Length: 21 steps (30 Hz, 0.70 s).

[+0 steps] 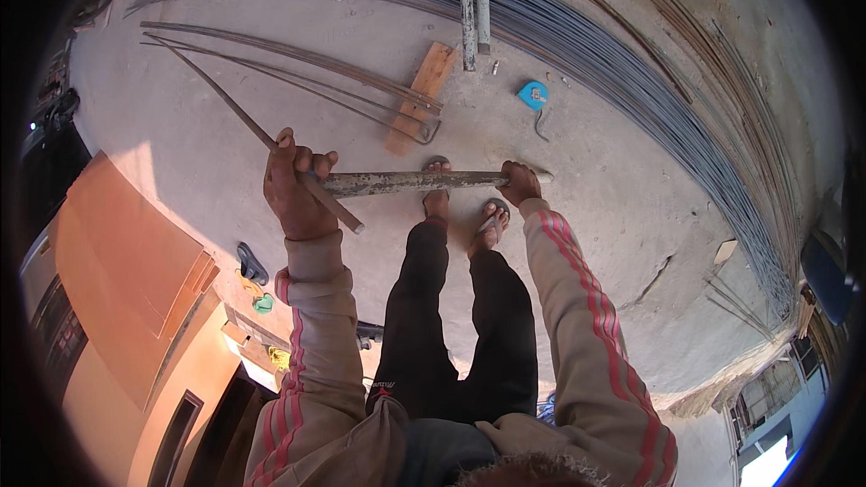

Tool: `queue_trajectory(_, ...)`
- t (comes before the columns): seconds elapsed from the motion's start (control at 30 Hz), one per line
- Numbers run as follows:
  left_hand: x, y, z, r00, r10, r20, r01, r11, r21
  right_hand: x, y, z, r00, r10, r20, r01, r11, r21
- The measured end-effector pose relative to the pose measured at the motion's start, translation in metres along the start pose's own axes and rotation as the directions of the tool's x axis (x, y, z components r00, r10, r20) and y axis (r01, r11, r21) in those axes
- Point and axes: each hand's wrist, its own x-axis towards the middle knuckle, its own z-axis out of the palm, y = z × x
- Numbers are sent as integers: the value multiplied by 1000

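My left hand is closed around a thin steel rod, which slants from the far left down past my palm to a short end on the near side. In my right hand is the right part of a metal pipe with worn, flaking paint. The pipe lies crosswise above my feet, and its left end meets my left hand by the rod. Whether pipe and rod are joined there I cannot tell. Beyond my hands, several long rods rest with their near ends on a wooden plank; one end is bent.
A turquoise tape measure lies on the concrete floor ahead. Long bundles of steel bars curve across the far and right side. Two painted metal posts reach in from the top. Orange panels stand at left, near a dark shoe.
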Motion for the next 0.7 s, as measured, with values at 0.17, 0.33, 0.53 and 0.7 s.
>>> queue_trajectory(0.17, -4, -3, 7, 995, -30, 94, 49, 977, -206, -28, -90, -67, 934, -346, -89, 355, 924, 142)
queue_trajectory(0.33, -24, 2, 27, 988, -98, 117, 124, 962, -243, -38, -213, -111, 812, -558, -171, 565, 675, 475)
queue_trajectory(0.53, -24, 16, 55, 968, -205, 143, 240, 921, -306, -43, -214, -141, 868, -461, -181, 491, 753, 438)
queue_trajectory(0.7, -27, 24, 72, 983, -156, 101, 178, 948, -263, -30, -207, -133, 857, -420, -297, 509, 778, 368)
